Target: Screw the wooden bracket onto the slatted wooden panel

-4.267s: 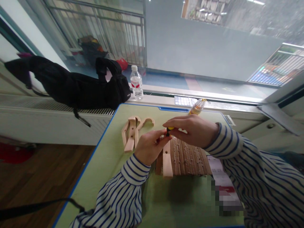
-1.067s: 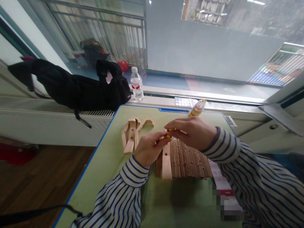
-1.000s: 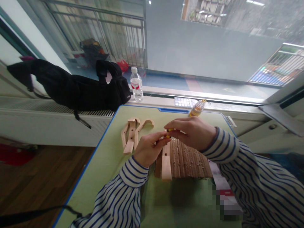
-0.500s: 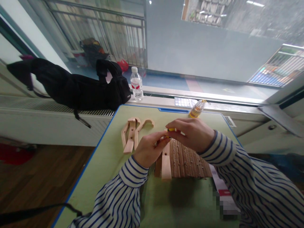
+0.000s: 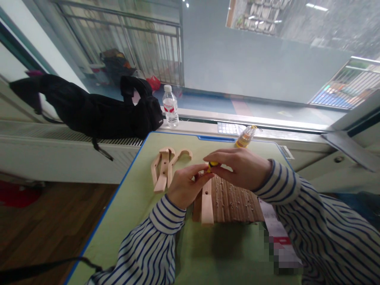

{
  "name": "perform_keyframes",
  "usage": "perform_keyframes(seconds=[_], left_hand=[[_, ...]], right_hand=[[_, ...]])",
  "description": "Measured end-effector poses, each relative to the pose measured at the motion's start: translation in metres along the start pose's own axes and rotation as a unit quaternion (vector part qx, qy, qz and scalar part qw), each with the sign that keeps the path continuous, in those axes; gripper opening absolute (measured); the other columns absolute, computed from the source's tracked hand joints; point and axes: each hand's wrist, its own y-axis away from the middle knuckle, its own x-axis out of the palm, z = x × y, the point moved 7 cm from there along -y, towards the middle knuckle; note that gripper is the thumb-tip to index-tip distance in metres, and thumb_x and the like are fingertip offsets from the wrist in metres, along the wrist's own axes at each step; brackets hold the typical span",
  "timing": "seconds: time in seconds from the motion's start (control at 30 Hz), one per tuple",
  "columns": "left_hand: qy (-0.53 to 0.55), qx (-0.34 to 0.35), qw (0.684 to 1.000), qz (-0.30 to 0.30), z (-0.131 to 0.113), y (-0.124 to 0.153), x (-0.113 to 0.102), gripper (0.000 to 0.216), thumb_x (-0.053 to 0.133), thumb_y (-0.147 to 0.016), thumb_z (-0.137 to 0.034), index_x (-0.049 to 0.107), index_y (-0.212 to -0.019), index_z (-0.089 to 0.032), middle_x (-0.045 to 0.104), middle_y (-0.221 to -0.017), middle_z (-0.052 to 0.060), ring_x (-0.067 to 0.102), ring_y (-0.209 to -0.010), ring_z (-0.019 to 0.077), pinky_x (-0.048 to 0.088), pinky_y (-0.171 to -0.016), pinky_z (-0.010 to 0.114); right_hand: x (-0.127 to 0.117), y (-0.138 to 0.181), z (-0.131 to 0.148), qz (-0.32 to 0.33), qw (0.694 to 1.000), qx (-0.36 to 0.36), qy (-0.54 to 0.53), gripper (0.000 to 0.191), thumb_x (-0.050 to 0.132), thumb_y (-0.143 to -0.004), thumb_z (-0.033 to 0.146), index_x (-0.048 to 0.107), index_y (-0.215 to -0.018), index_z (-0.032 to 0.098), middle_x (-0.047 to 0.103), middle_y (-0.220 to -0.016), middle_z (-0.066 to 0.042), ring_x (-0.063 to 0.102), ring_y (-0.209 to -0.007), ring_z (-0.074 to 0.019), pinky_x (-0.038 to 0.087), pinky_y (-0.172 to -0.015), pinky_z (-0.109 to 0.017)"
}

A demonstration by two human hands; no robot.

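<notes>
My right hand is closed on a small yellow-and-black screwdriver, fingers round its short handle; its lower end is hidden. Just below, my left hand pinches with thumb and forefinger touching by the tool; what lies between them is hidden. Under both hands a pale wooden hook with a hole lies along the left side of a brown corrugated cardboard block. The hook's upper end is covered by my fingers. Many small holes dot the block.
Several more wooden hooks lie on the green table to the left. A clear-and-yellow bottle stands at the far edge. A water bottle and a black bag are on the sill. Papers lie beneath my right arm.
My right hand has shifted its grip with the fingers straighter, and more of the yellow handle shows. The left hand stays almost in place.
</notes>
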Motion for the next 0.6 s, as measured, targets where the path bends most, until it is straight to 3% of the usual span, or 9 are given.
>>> perform_keyframes(seconds=[0.3,0.6], left_hand=[[0.000,0.005,1.000,0.019,0.005,-0.001,0.005,0.025,0.063,-0.078,-0.031,0.064,-0.100,-0.019,0.066,-0.071,-0.001,0.055,-0.055,0.0083,0.045,-0.053,0.020],[0.038,0.006,0.998,0.048,0.003,-0.002,0.007,0.024,0.058,-0.083,-0.026,0.063,-0.105,-0.019,0.069,-0.089,0.002,0.063,-0.077,0.0129,0.049,-0.070,0.022]], right_hand=[[0.003,-0.001,-0.005,0.001,0.999,0.027,0.022,0.026,0.043,-0.088,0.032,0.059,-0.103,0.017,0.066,-0.091,-0.005,0.062,-0.080,-0.0146,0.043,-0.070,-0.025],[0.005,-0.001,-0.012,-0.022,0.993,0.070,0.089,0.032,0.042,-0.088,0.041,0.060,-0.102,0.020,0.068,-0.085,-0.004,0.062,-0.074,-0.0159,0.041,-0.065,-0.027]])
